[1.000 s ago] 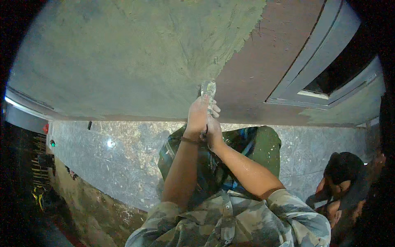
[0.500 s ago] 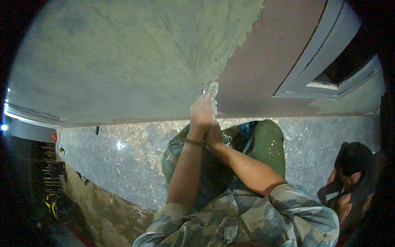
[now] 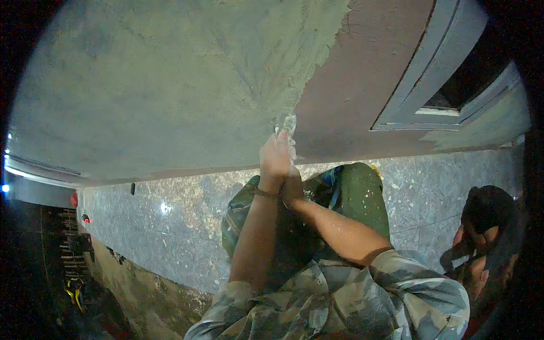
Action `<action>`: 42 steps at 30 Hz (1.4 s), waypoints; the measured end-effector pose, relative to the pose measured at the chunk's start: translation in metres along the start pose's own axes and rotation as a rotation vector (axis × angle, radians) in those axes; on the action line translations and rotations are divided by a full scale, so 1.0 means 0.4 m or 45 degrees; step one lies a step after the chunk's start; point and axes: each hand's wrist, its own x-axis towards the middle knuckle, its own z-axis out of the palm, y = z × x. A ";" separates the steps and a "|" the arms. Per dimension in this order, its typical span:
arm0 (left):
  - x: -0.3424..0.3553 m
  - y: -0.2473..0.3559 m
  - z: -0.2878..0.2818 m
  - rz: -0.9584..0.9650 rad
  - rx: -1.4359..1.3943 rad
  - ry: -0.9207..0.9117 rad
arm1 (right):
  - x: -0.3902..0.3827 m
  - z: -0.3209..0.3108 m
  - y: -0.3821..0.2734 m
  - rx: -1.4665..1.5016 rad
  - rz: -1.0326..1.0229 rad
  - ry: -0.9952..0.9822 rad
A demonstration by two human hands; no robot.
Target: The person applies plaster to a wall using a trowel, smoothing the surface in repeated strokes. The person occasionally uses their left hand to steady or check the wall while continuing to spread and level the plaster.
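Both of my hands are joined around one tool pressed against the wall. My left hand [image 3: 275,157] wraps the handle of a plaster trowel [image 3: 287,126], whose pale smeared blade shows just above my fingers. My right hand [image 3: 293,190] sits underneath, mostly hidden behind the left wrist, and appears to clasp the same handle. The blade touches the wall at the edge where grey-green wet plaster [image 3: 187,79] meets bare reddish-brown wall [image 3: 362,73].
A grey window frame [image 3: 430,85] is set in the wall at the upper right. Speckled stone floor [image 3: 170,215] lies below, with my green trousers [image 3: 357,192] over it. Another person [image 3: 487,232] crouches at the right edge. A dark stairwell drops at the lower left.
The view has shifted slightly; my joined hands and the trowel stay at the plaster's edge, moving a little along the wall. The person at the right has drifted toward the rim.
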 end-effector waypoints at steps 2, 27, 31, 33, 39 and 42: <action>0.000 0.013 0.000 -0.398 -0.437 -0.060 | 0.001 -0.005 0.013 0.060 -0.057 -0.010; 0.003 0.054 -0.016 0.460 0.682 0.197 | 0.034 -0.003 -0.104 1.102 0.544 0.110; 0.006 0.097 -0.019 0.070 0.003 0.004 | 0.051 -0.032 -0.157 0.918 0.168 -0.079; -0.007 0.115 -0.013 0.138 -0.191 0.004 | 0.043 -0.044 -0.183 0.951 0.171 -0.098; -0.006 0.132 -0.014 0.469 0.402 0.149 | 0.070 -0.026 -0.171 1.092 0.469 0.084; 0.005 0.120 -0.024 0.199 0.211 0.031 | 0.058 -0.020 -0.075 0.635 0.222 -0.093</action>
